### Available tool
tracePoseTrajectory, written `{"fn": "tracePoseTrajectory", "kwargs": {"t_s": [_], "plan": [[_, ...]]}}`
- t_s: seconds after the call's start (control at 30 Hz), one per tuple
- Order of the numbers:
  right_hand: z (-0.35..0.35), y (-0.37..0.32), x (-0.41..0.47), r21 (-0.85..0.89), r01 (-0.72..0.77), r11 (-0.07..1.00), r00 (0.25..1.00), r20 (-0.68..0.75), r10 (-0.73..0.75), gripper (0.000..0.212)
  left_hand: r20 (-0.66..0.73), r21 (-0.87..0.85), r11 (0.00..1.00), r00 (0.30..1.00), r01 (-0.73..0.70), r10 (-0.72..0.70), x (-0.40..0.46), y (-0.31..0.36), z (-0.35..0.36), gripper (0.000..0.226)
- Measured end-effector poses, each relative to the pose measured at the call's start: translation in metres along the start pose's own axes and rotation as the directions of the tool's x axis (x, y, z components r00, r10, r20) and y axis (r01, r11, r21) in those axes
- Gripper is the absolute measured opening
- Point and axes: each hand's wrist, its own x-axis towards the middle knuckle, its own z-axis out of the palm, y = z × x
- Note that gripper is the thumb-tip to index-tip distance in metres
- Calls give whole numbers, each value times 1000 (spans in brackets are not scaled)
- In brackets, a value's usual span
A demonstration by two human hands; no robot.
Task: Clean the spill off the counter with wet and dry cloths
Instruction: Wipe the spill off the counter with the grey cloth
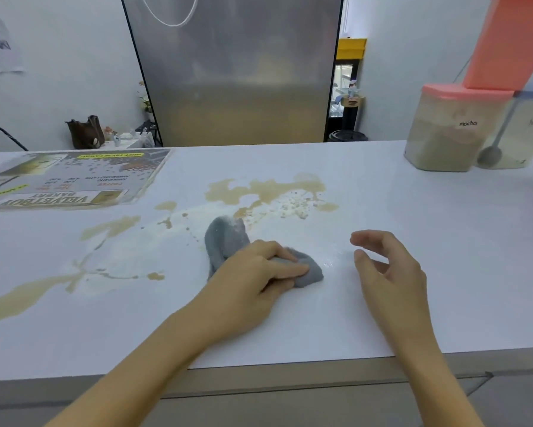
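A grey cloth (225, 238) lies bunched on the white counter (444, 241), and my left hand (259, 272) presses down on its near end with fingers closed over it. My right hand (388, 266) hovers just right of the cloth, fingers curled apart and holding nothing. A brown liquid spill (265, 189) with white powder crumbs (296, 208) spreads behind the cloth. More brown streaks (111, 229) run to the left and down to a pool at the counter's left edge (9, 303). A faint wet patch glistens between my hands.
A laminated menu sheet (71, 180) lies flat at the back left. Two clear canisters with pink lids, one marked mocha (453, 131) and one with a spoon (524, 134), stand at the back right. A steel fridge (237, 69) rises behind the counter.
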Motion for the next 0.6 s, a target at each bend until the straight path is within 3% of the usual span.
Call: {"fn": "tracePoseTrajectory", "kwargs": {"t_s": [0.07,0.27,0.43,0.6], "plan": [[1,0,1,-2,4,1000,1000,21,-4,23,-15,-7,1000,1000,7,-7,1,-5,-1,30],[4,-2,0,11,24,1000,997,78,-25,24,-77,195,953,972,231,-220,79,-35,8,22],[-4,2,-4,64,33,997,994,102,-40,24,-58,123,961,969,247,-242,43,-10,-4,25],[-4,3,-3,66,64,996,973,216,-76,23,-191,210,908,926,362,-325,28,-12,-2,21]]}}
